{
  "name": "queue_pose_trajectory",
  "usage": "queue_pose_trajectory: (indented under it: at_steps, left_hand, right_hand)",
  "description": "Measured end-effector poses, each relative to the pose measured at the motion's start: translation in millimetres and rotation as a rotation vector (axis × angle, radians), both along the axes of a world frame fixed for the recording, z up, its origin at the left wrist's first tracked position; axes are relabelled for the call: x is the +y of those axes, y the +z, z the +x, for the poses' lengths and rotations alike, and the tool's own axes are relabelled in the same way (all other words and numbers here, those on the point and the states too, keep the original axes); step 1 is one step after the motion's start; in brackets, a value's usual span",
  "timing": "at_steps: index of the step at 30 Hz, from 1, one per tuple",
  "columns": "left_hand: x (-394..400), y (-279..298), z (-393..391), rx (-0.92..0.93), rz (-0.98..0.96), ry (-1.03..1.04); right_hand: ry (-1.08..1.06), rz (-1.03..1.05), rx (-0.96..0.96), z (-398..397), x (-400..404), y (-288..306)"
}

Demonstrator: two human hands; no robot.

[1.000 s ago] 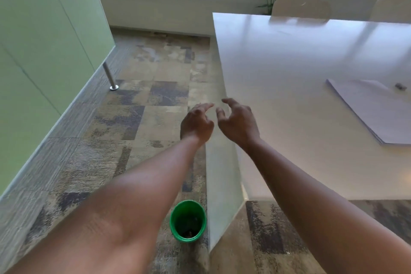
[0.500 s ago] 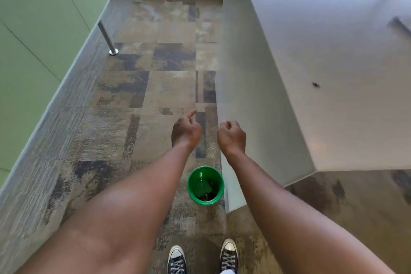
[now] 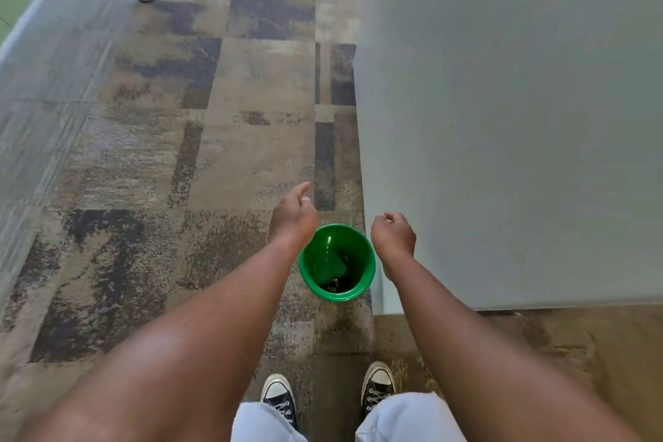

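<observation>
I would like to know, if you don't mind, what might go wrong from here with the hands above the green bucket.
1. The left hand hangs over the green bucket at its far left rim, and the right hand is just past the right rim. Anything dropped could miss and land on the carpet.
2. The bucket stands close to the table panel and the shoes, so a step might tip it.

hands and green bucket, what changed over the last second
The view tipped down from across the table to the carpet. Both hands dropped from table-edge height: the left hand and right hand now hang either side of the green bucket, fingers curled in from a loose spread, nothing showing in either grip. The bucket stayed on the carpet by the table corner.
</observation>
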State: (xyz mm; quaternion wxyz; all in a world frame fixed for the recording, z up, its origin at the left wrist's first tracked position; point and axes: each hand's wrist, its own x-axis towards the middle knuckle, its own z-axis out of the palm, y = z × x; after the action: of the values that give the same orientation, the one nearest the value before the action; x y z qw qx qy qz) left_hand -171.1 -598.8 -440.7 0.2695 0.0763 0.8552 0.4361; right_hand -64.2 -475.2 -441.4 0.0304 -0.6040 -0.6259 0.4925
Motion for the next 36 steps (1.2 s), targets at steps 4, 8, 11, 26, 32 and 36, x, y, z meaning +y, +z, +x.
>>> queue_pose_trajectory:
  at_steps: [4, 8, 11, 26, 32, 36]
  left_hand:
    - [-8.0, -77.5, -8.1, -0.004, -0.049, 0.071]
    - [-9.5, -147.0, -14.7, -0.059, -0.063, 0.128]
    - [-10.8, -195.1, -17.1, -0.105, -0.104, 0.145]
    - [-8.1, -328.3, 12.9, -0.373, -0.152, 0.161]
    - [-4.8, -342.0, 14.9, -0.405, -0.116, 0.212]
    - [-5.3, -317.8, 15.9, -0.409, -0.096, 0.277]
  right_hand:
    - [0.023, -0.008, -0.063, -2.4, -1.8, -73.3]
    - [0.027, -0.008, -0.106, -5.9, 2.1, -138.8]
    - [0.033, 0.002, -0.136, -9.6, 6.2, -184.7]
    - [0.109, 0.027, -0.251, -12.7, 29.7, -308.9]
    - [0.090, 0.017, -0.284, -8.6, 33.7, -323.7]
    - [0.067, 0.023, -0.285, -8.5, 32.7, -306.4]
